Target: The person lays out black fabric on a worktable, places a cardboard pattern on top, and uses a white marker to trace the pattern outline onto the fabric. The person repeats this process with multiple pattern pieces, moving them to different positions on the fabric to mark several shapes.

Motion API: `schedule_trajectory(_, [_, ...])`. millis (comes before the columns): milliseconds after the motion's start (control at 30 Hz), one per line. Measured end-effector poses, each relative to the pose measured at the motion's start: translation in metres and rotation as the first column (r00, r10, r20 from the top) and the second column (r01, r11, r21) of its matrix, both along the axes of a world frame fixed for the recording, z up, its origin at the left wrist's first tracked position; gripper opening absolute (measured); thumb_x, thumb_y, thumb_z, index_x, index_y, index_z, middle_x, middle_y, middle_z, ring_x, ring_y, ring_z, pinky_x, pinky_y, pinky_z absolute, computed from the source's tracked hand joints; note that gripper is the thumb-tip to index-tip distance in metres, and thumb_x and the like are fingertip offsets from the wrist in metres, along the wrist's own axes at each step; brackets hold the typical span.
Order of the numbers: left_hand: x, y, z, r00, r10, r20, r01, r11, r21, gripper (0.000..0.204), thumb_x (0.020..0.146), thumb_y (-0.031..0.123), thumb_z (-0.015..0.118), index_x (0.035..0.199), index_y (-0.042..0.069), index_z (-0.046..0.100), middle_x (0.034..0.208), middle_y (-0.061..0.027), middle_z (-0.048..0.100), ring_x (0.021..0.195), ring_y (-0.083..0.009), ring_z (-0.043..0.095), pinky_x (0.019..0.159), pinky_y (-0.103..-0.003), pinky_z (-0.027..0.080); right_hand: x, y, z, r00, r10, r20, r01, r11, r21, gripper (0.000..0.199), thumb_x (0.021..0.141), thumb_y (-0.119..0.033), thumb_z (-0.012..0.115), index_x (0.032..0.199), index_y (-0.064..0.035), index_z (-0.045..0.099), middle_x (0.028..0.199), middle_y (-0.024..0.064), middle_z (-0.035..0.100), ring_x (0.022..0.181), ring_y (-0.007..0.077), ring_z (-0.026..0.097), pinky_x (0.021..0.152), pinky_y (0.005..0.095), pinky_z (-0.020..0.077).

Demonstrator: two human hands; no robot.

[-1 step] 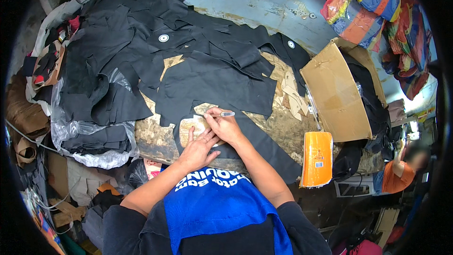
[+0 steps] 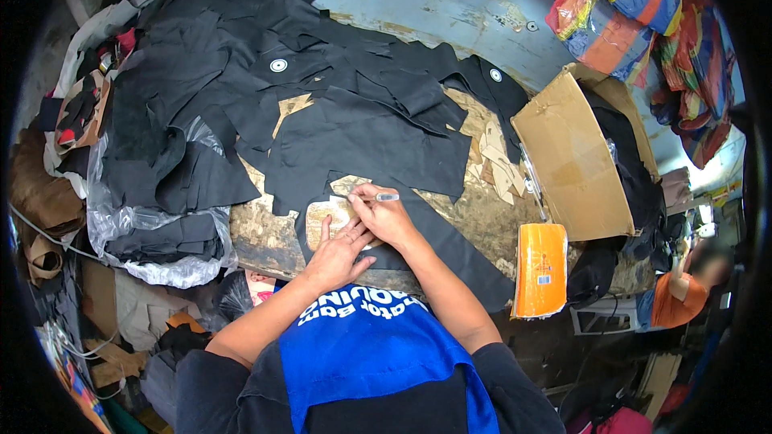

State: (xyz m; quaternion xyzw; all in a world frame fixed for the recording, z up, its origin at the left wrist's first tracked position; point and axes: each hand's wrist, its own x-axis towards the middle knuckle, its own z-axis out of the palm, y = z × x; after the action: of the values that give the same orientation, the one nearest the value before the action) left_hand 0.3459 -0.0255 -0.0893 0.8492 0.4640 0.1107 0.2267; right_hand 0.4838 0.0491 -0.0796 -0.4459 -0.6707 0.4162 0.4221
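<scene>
My right hand (image 2: pixel 381 214) pinches a slim clear pen (image 2: pixel 388 195), its tip end by the upper edge of a tan, card-like template (image 2: pixel 321 215). My left hand (image 2: pixel 344 251) lies flat over the template's lower right part, fingers stretched out and holding nothing. Part of the template is hidden under that hand. Beneath it is a black leather-like piece (image 2: pixel 458 249), which runs down to the right over the table edge. Just beyond my hands spreads a larger black sheet (image 2: pixel 362 141).
More black pieces (image 2: pixel 217 56) cover the worn wooden table (image 2: pixel 269 237). Two round white discs (image 2: pixel 278 65) rest on them. Cut tan shapes (image 2: pixel 503 165) lie to the right, near a cardboard box (image 2: pixel 575 161) and an orange package (image 2: pixel 540 271). Another person (image 2: pixel 675 299) is at far right.
</scene>
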Motion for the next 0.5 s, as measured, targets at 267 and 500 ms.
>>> schedule_trajectory(267, [-0.013, 0.008, -0.006, 0.706, 0.342, 0.620, -0.345, 0.931, -0.121, 0.035, 0.081, 0.021, 0.066, 0.109, 0.001, 0.062, 0.128, -0.0215, 0.052, 0.126, -0.0332, 0.043, 0.106, -0.045, 0.029, 0.034, -0.045, 0.008, 0.761, -0.161, 0.629, 0.003, 0.970, 0.245, 0.033, 0.080, -0.026, 0.067, 0.108, -0.0098, 0.061, 0.120, 0.0150, 0.059, 0.123, 0.0326, 0.045, 0.101, 0.0515, 0.0323])
schedule_trajectory(500, [-0.045, 0.026, 0.008, 0.729, 0.665, 0.166, -0.683, 0.723, 0.104, 0.035, 0.074, 0.022, 0.072, 0.101, 0.000, 0.065, 0.095, -0.0163, 0.062, 0.091, -0.0309, 0.057, 0.082, -0.040, 0.045, 0.077, -0.063, -0.018, 0.880, -0.415, 0.233, 0.352, 0.897, 0.267, 0.024, 0.067, -0.004, 0.072, 0.084, -0.0053, 0.056, 0.089, 0.0138, 0.056, 0.087, 0.0317, 0.058, 0.075, 0.0376, 0.0473])
